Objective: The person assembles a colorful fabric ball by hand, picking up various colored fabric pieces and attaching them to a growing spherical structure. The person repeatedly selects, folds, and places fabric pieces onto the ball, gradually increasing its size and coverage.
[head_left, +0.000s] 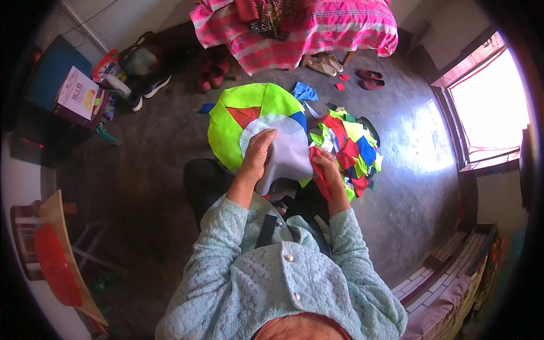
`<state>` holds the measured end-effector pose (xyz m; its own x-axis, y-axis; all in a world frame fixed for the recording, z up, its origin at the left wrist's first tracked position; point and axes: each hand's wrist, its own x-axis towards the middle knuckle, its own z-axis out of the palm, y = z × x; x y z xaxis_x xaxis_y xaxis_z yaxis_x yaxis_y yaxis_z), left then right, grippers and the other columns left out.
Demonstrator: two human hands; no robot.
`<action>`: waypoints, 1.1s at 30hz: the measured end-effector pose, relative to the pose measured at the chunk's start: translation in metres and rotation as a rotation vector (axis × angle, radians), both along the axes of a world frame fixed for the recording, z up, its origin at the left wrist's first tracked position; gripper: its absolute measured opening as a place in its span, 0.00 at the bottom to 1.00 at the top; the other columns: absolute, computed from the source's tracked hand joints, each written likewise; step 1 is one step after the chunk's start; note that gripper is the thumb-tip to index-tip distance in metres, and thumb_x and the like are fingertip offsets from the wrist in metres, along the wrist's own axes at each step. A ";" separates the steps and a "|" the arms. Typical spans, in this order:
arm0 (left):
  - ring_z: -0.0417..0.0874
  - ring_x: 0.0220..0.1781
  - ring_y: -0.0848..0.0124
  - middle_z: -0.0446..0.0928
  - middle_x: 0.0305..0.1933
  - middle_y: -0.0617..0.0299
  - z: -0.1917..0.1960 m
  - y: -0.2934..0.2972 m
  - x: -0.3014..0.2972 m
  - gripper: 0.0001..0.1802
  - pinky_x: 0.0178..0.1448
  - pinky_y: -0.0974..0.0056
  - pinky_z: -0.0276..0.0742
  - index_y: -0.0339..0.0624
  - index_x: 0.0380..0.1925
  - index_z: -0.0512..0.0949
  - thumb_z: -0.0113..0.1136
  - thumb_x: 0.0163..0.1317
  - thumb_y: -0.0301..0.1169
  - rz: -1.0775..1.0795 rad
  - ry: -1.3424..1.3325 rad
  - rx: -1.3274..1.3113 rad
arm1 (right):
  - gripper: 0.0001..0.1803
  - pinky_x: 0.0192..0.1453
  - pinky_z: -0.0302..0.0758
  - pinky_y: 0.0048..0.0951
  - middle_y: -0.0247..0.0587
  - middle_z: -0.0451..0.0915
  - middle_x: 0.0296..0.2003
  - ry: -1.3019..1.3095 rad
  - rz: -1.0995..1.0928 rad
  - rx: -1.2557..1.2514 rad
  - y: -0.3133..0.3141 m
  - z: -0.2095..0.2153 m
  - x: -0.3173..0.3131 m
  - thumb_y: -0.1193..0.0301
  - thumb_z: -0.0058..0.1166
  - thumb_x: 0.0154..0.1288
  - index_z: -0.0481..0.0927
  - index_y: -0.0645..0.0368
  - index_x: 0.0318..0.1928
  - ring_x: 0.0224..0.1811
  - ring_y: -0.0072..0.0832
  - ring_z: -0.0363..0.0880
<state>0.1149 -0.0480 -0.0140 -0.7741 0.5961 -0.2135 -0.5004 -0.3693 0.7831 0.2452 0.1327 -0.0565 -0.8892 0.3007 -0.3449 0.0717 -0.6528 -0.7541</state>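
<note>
In front of my lap I hold a pale grey piece of cloth (288, 157) stretched between both hands. My left hand (259, 152) is closed on its left edge, thumb on top. The fingers of my right hand (328, 168) pinch its right edge along with a red cloth strip (319, 181) that hangs down below them. Just beyond lies a round patchwork of cloth (225, 136), neon yellow with red and blue wedges and a pale middle, partly hidden by my left hand and the grey cloth. Right of it is a heap of coloured cloth scraps (347, 152).
A blue scrap (305, 91) and small red bits lie on the floor (141, 170). Shoes (371, 79) stand near a bed with a pink checked cover (294, 42). Boxes and bags (78, 93) fill the far left. A folding table (73, 260) leans at left; a bright window (490, 102) is at right.
</note>
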 end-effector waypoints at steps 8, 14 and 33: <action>0.73 0.40 0.80 0.76 0.36 0.70 0.059 -0.043 -0.050 0.13 0.47 0.72 0.68 0.43 0.36 0.79 0.56 0.67 0.41 0.254 0.419 -0.228 | 0.06 0.14 0.56 0.20 0.32 0.71 0.18 0.069 0.049 -0.044 0.000 0.006 0.001 0.76 0.47 0.64 0.75 0.59 0.41 0.11 0.18 0.61; 0.77 0.34 0.75 0.79 0.33 0.62 0.110 -0.068 -0.114 0.13 0.38 0.67 0.72 0.40 0.40 0.78 0.54 0.69 0.39 0.266 1.052 -0.469 | 0.08 0.14 0.57 0.20 0.32 0.72 0.18 0.076 0.067 -0.047 0.003 0.000 0.000 0.76 0.47 0.64 0.76 0.59 0.43 0.10 0.18 0.62; 0.74 0.55 0.59 0.75 0.49 0.58 -0.054 -0.058 -0.017 0.16 0.57 0.54 0.67 0.43 0.33 0.76 0.71 0.46 0.33 0.111 1.590 -1.100 | 0.07 0.14 0.55 0.21 0.33 0.69 0.17 0.084 0.068 -0.028 0.004 0.003 0.000 0.75 0.45 0.66 0.74 0.59 0.43 0.10 0.19 0.59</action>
<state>0.0976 -0.1059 -0.0681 -0.6256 0.6540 0.4253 0.7793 0.5493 0.3017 0.2452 0.1370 -0.0536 -0.9334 0.2297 -0.2757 0.0541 -0.6694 -0.7409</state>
